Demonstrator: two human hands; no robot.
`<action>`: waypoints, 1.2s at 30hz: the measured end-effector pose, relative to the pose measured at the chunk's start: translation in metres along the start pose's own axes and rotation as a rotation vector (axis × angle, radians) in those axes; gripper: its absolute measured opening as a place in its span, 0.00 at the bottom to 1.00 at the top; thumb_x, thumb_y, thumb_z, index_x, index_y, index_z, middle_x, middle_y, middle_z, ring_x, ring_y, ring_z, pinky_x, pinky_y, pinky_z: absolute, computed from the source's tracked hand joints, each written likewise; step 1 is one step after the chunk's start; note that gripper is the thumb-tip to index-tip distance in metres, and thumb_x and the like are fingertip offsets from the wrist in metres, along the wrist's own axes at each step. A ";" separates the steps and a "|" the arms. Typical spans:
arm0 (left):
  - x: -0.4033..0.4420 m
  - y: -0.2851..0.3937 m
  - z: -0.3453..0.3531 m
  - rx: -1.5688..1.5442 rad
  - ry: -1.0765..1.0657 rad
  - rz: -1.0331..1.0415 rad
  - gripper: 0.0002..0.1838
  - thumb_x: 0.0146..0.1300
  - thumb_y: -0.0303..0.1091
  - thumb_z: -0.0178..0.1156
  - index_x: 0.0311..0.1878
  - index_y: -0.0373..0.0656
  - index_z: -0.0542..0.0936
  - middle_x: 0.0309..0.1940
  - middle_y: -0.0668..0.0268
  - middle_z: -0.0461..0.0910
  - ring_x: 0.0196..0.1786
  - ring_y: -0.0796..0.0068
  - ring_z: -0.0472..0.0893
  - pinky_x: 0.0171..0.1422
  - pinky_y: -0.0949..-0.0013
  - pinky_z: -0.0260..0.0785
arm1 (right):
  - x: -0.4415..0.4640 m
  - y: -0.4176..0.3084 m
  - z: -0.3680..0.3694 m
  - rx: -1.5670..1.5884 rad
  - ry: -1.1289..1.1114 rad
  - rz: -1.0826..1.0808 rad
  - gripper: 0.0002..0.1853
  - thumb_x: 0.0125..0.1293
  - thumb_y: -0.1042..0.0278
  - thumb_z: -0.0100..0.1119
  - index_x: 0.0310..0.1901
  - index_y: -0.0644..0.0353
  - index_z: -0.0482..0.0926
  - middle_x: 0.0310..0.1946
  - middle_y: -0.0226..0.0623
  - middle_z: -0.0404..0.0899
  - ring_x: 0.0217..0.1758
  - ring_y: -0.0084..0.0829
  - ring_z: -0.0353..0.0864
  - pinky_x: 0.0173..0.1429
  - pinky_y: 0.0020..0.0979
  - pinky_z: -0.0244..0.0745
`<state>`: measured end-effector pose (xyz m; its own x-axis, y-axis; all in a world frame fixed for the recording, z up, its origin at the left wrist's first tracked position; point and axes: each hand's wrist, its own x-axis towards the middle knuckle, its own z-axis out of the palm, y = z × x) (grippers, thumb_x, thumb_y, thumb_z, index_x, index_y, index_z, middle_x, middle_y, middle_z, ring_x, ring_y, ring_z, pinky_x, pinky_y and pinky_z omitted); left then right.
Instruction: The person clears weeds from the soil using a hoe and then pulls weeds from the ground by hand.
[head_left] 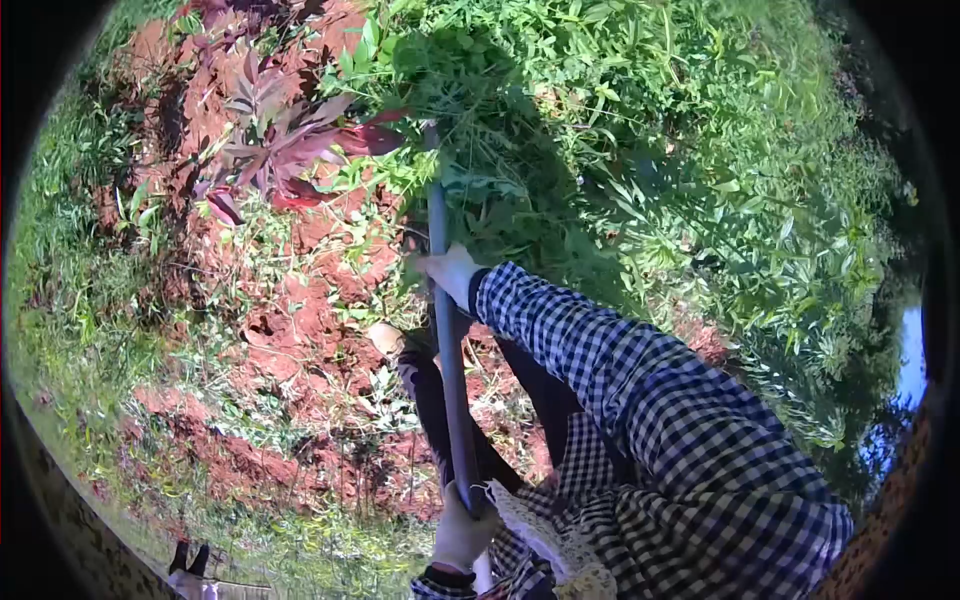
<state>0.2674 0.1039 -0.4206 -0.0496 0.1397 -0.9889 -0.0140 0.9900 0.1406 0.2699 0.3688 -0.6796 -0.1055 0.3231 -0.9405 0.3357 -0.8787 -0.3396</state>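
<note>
A long grey tool handle [452, 370] runs from near my body up into the weeds. Its far end is hidden under leaves and shadow, so I cannot see what head it carries. My right hand [452, 272] is closed round the handle about midway, reaching forward in a checked sleeve. Close to my body, my left hand [464, 530] grips the near part of the handle. Green weeds [490, 150] crowd round the far end. Just left of it grows a plant with dark red leaves [290, 150].
Red soil [310, 300] with scattered weeds lies left of the handle. My foot [385, 338] rests on it, near the handle. Dense greenery [740, 200] fills the right side. At the lower left edge are dark shapes [190, 560], perhaps another person's legs.
</note>
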 end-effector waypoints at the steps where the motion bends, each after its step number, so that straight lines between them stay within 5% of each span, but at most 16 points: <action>1: 0.002 0.008 0.007 0.051 0.003 -0.042 0.29 0.54 0.41 0.59 0.57 0.43 0.62 0.30 0.45 0.79 0.36 0.43 0.80 0.39 0.51 0.71 | -0.002 0.003 -0.010 0.005 -0.097 0.091 0.13 0.55 0.67 0.65 0.36 0.66 0.75 0.23 0.38 0.74 0.21 0.31 0.75 0.22 0.33 0.71; 3: -0.005 0.011 0.016 0.399 0.044 -0.221 0.32 0.54 0.46 0.59 0.60 0.47 0.61 0.30 0.46 0.80 0.36 0.44 0.80 0.40 0.49 0.72 | -0.013 0.007 -0.023 0.141 -0.168 0.227 0.10 0.55 0.64 0.66 0.32 0.62 0.78 0.23 0.36 0.73 0.21 0.30 0.74 0.24 0.32 0.73; 5: -0.012 -0.003 0.019 0.399 0.102 -0.168 0.32 0.53 0.44 0.60 0.60 0.47 0.62 0.30 0.48 0.80 0.35 0.45 0.81 0.39 0.49 0.72 | -0.033 0.003 -0.034 0.253 -0.167 0.354 0.12 0.58 0.64 0.64 0.26 0.58 0.72 0.18 0.31 0.69 0.23 0.28 0.74 0.31 0.37 0.80; 9: -0.025 -0.036 0.026 0.427 0.333 -0.051 0.22 0.51 0.41 0.62 0.51 0.49 0.73 0.27 0.54 0.80 0.28 0.50 0.80 0.36 0.49 0.71 | -0.057 -0.004 -0.059 0.403 -0.169 0.506 0.09 0.59 0.69 0.60 0.25 0.55 0.70 0.18 0.27 0.66 0.20 0.27 0.69 0.34 0.41 0.78; 16: 0.080 0.055 0.038 0.348 0.192 0.087 0.18 0.56 0.41 0.58 0.49 0.48 0.71 0.29 0.54 0.81 0.33 0.50 0.82 0.38 0.50 0.72 | 0.015 -0.103 -0.126 0.506 -0.332 0.141 0.10 0.59 0.65 0.61 0.25 0.52 0.69 0.15 0.27 0.66 0.16 0.29 0.69 0.27 0.38 0.75; 18: 0.112 0.107 0.032 0.334 0.220 0.220 0.17 0.57 0.39 0.57 0.50 0.49 0.70 0.26 0.56 0.81 0.31 0.51 0.81 0.36 0.51 0.72 | 0.031 -0.148 -0.134 0.192 -0.167 -0.182 0.09 0.60 0.67 0.59 0.26 0.53 0.69 0.15 0.27 0.68 0.16 0.28 0.68 0.25 0.33 0.72; 19: 0.127 0.118 0.033 0.306 0.314 0.375 0.16 0.57 0.39 0.57 0.49 0.50 0.70 0.25 0.56 0.80 0.30 0.52 0.81 0.35 0.52 0.72 | 0.037 -0.168 -0.128 0.342 -0.001 -0.131 0.08 0.62 0.67 0.57 0.27 0.54 0.70 0.14 0.27 0.67 0.16 0.27 0.67 0.25 0.32 0.72; 22: 0.141 0.139 0.018 0.340 0.340 0.460 0.15 0.57 0.38 0.57 0.47 0.50 0.69 0.25 0.57 0.80 0.30 0.54 0.81 0.34 0.53 0.72 | 0.057 -0.183 -0.139 0.254 -0.078 -0.276 0.05 0.67 0.68 0.49 0.32 0.53 0.68 0.13 0.25 0.62 0.14 0.25 0.63 0.24 0.32 0.72; 24: 0.140 0.122 0.010 0.376 0.350 0.430 0.16 0.56 0.38 0.58 0.48 0.50 0.70 0.27 0.56 0.80 0.31 0.53 0.81 0.35 0.52 0.72 | 0.048 -0.170 -0.139 0.365 -0.038 -0.205 0.08 0.64 0.68 0.53 0.28 0.52 0.67 0.12 0.24 0.62 0.14 0.24 0.64 0.24 0.30 0.71; 26: 0.136 0.088 0.009 0.350 0.328 0.405 0.19 0.55 0.37 0.58 0.50 0.50 0.70 0.28 0.56 0.80 0.32 0.52 0.81 0.36 0.52 0.72 | 0.019 -0.139 -0.137 0.411 -0.296 -0.180 0.12 0.63 0.65 0.57 0.24 0.51 0.66 0.14 0.23 0.64 0.16 0.24 0.67 0.27 0.31 0.71; 27: 0.137 0.060 0.013 0.394 0.295 0.366 0.22 0.53 0.37 0.60 0.53 0.51 0.70 0.30 0.55 0.80 0.33 0.52 0.81 0.37 0.53 0.72 | -0.002 -0.121 -0.130 0.532 -0.210 -0.065 0.14 0.63 0.65 0.57 0.22 0.50 0.64 0.15 0.23 0.64 0.18 0.22 0.66 0.28 0.31 0.70; 29: 0.115 0.007 0.020 0.324 0.264 0.330 0.26 0.48 0.36 0.64 0.54 0.52 0.70 0.33 0.57 0.81 0.37 0.54 0.81 0.39 0.55 0.73 | -0.039 -0.071 -0.133 0.635 -0.535 0.045 0.14 0.62 0.66 0.57 0.23 0.50 0.62 0.18 0.22 0.57 0.23 0.21 0.62 0.39 0.33 0.69; 32: 0.076 -0.090 0.044 0.241 0.310 0.124 0.20 0.45 0.37 0.66 0.45 0.50 0.77 0.31 0.56 0.81 0.34 0.53 0.82 0.39 0.56 0.74 | -0.112 -0.001 -0.115 0.587 -0.621 0.151 0.12 0.61 0.65 0.57 0.25 0.50 0.64 0.20 0.25 0.58 0.25 0.25 0.63 0.46 0.38 0.68; 36: 0.007 -0.206 0.072 0.222 0.366 -0.141 0.13 0.48 0.36 0.66 0.39 0.47 0.78 0.30 0.56 0.81 0.35 0.54 0.82 0.39 0.58 0.73 | -0.172 0.084 -0.101 0.548 -0.794 0.342 0.10 0.58 0.77 0.62 0.30 0.55 0.68 0.28 0.29 0.71 0.37 0.29 0.74 0.50 0.36 0.69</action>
<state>0.3416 -0.0972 -0.4594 -0.4131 0.0257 -0.9103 0.1667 0.9849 -0.0478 0.4108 0.2751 -0.5442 -0.7408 -0.1259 -0.6598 0.0106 -0.9843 0.1760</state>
